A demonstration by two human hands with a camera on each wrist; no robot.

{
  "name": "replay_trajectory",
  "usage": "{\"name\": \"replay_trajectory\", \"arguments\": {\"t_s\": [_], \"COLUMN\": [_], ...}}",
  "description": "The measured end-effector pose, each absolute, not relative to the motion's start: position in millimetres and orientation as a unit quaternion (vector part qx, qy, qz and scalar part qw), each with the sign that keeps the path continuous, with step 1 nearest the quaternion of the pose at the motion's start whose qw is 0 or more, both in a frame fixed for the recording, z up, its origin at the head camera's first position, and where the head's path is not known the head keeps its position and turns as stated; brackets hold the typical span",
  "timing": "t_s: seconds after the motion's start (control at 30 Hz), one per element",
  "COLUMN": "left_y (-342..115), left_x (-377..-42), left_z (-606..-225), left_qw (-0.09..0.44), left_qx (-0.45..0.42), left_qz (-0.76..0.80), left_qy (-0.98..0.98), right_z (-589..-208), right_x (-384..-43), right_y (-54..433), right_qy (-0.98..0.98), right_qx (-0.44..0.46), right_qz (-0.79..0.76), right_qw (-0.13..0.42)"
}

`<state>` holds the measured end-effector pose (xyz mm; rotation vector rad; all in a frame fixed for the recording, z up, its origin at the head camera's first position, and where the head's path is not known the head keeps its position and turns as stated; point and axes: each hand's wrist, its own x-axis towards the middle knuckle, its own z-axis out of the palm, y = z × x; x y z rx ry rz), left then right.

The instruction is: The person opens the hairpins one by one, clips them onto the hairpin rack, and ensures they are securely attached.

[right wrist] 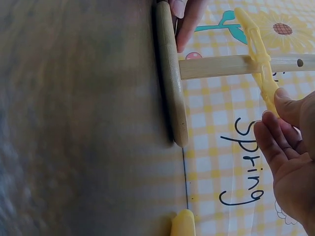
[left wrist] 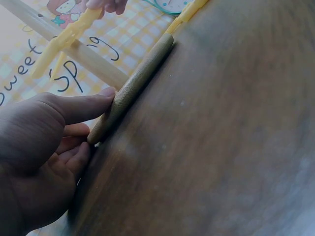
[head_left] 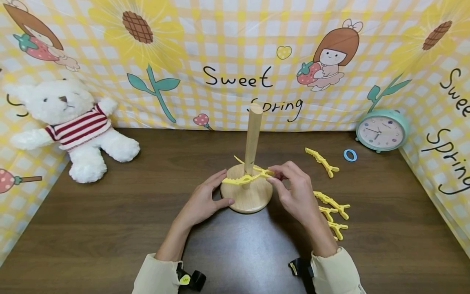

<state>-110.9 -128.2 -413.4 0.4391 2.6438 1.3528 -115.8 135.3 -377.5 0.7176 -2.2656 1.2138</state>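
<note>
A round wooden base (head_left: 247, 201) with an upright wooden post (head_left: 253, 134) stands in the middle of the table. My left hand (head_left: 205, 200) holds the base by its left edge, thumb on one face and fingers on the other, as the left wrist view shows. Thumb and fingers of my right hand (head_left: 295, 188) pinch the tail end of a yellow alligator hair clip (head_left: 238, 180). This clip (right wrist: 266, 73) crosses the lower part of the post, its two arms spread apart with the post between them. Whether its teeth touch the wood I cannot tell.
Several more yellow hair clips (head_left: 332, 200) lie right of the stand, some partly hidden by my right arm. Farther back are another clip (head_left: 321, 160), a blue ring (head_left: 350, 155) and a green alarm clock (head_left: 382, 130). A white teddy bear (head_left: 78, 118) sits at the left.
</note>
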Motion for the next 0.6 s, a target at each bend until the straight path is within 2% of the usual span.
{"name": "replay_trajectory", "arguments": {"t_s": [0.6], "left_y": [-128.0], "left_x": [-111.0], "left_z": [-413.4], "left_qw": [0.071], "left_qx": [0.145], "left_qz": [0.445], "left_qy": [0.881], "right_z": [-377.0], "right_x": [-115.4], "right_y": [135.6], "right_qy": [-0.845], "right_qx": [0.246], "right_qz": [0.428], "right_qw": [0.206]}}
